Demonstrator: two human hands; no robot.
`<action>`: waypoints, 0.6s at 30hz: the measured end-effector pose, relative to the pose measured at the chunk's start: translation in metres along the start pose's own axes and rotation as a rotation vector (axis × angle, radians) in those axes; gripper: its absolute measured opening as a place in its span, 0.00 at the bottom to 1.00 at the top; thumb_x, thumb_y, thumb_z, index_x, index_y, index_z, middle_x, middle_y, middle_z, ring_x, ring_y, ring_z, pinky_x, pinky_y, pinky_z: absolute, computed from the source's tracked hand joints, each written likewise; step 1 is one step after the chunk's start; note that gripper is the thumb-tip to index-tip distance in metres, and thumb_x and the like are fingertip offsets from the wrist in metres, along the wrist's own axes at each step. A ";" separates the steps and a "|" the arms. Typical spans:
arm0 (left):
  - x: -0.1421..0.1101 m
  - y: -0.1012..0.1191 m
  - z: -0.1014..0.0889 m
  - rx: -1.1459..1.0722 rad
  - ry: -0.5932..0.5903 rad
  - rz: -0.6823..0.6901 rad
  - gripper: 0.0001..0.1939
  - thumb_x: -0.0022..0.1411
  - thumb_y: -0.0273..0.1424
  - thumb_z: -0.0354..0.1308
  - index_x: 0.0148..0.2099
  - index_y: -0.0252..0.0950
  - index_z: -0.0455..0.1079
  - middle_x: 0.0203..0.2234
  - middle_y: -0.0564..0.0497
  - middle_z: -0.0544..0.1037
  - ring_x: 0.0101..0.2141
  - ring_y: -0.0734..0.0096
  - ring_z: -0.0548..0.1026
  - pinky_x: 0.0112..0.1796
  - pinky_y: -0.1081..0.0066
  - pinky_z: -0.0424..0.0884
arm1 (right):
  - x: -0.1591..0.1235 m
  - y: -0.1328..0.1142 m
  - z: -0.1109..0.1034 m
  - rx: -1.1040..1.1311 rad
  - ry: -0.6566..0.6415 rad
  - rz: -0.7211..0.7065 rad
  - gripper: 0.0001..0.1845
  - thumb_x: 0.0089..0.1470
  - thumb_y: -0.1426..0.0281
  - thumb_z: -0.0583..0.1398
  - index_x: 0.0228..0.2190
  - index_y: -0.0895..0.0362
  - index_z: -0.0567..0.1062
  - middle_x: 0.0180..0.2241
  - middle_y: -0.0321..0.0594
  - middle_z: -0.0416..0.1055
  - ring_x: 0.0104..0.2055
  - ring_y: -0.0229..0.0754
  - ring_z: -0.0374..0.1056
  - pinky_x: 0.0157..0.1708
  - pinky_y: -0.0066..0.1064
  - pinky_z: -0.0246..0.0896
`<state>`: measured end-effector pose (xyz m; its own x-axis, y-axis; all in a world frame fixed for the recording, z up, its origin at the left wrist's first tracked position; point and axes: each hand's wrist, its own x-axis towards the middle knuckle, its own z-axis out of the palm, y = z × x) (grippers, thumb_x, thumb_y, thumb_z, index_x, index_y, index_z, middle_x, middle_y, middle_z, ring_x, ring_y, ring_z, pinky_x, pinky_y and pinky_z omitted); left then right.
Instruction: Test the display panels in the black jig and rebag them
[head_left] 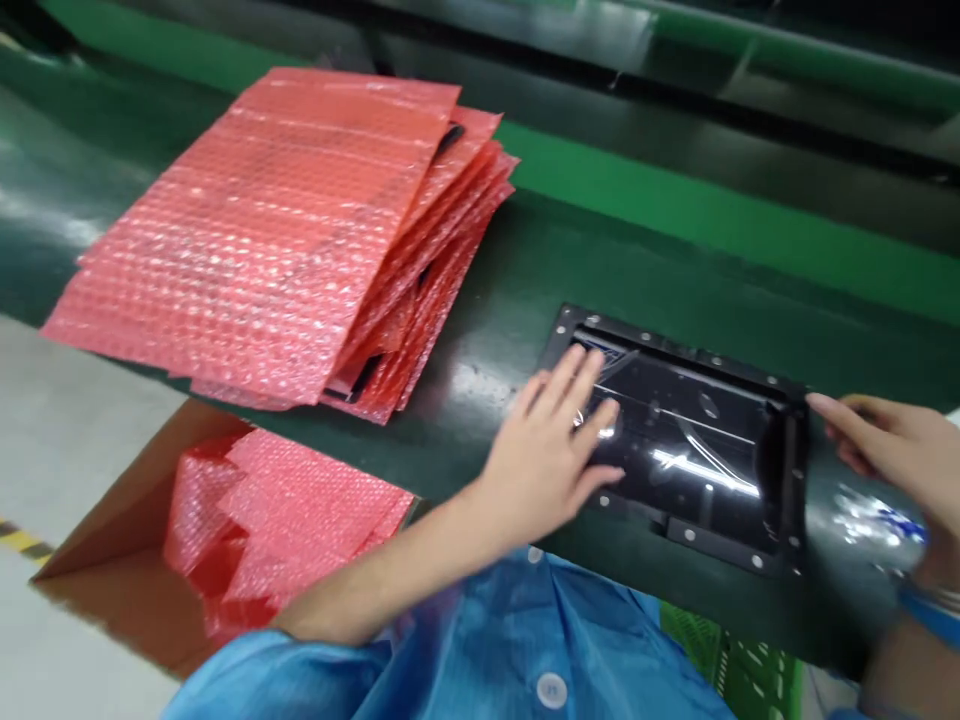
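Observation:
A black framed panel (705, 440) lies on the dark green work surface, its glossy middle showing clear-film-like wrinkles and bright reflections. My left hand (551, 440) rests flat on the panel's left part with its fingers spread, and a ring shows on one finger. At the panel's upper right corner is my right hand (885, 435), one fingertip at the frame's edge and the other fingers curled in. Whether those fingers pinch a thin film or the frame itself is hidden. Shiny crinkled glints (877, 520) show on the surface below the right hand.
A stack of red bubble-wrap pouches (247, 230) stands to the left, with dark flat items peeking out of several. Below it, a cardboard box (112, 590) holds more red bubble wrap (300, 510). A green plastic crate (750, 670) sits under the table's front edge (637, 560).

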<state>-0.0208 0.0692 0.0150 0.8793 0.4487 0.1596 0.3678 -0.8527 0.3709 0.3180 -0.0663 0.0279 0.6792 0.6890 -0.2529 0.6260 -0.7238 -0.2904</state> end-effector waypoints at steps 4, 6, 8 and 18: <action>0.018 0.061 0.031 -0.079 -0.053 0.377 0.29 0.68 0.46 0.54 0.66 0.38 0.66 0.68 0.45 0.62 0.68 0.52 0.57 0.65 0.54 0.60 | 0.013 -0.023 0.001 0.003 -0.130 0.095 0.40 0.44 0.27 0.48 0.18 0.51 0.64 0.17 0.44 0.63 0.21 0.49 0.62 0.29 0.42 0.56; 0.027 0.079 0.042 -0.083 -0.080 0.446 0.26 0.70 0.44 0.50 0.64 0.38 0.68 0.65 0.49 0.67 0.67 0.56 0.61 0.64 0.59 0.61 | 0.018 -0.031 0.003 -0.021 -0.144 0.097 0.33 0.55 0.38 0.57 0.18 0.52 0.64 0.16 0.41 0.63 0.22 0.47 0.62 0.31 0.39 0.55; 0.035 0.086 0.048 -0.062 -0.098 0.468 0.25 0.71 0.42 0.46 0.61 0.37 0.71 0.63 0.50 0.70 0.65 0.57 0.64 0.63 0.60 0.65 | 0.021 -0.036 0.003 -0.061 -0.165 0.108 0.31 0.60 0.48 0.64 0.18 0.54 0.62 0.16 0.39 0.63 0.23 0.45 0.62 0.30 0.37 0.51; 0.051 0.088 0.042 0.002 -0.175 0.515 0.23 0.72 0.42 0.47 0.59 0.37 0.74 0.61 0.48 0.72 0.62 0.55 0.68 0.61 0.59 0.65 | 0.021 -0.049 -0.002 -0.187 -0.166 0.124 0.32 0.61 0.51 0.68 0.16 0.55 0.64 0.18 0.38 0.63 0.25 0.46 0.62 0.28 0.34 0.47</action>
<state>0.0691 0.0055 0.0169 0.9830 -0.0785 0.1660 -0.1238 -0.9511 0.2830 0.3029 -0.0164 0.0390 0.6923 0.5808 -0.4283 0.6125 -0.7867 -0.0766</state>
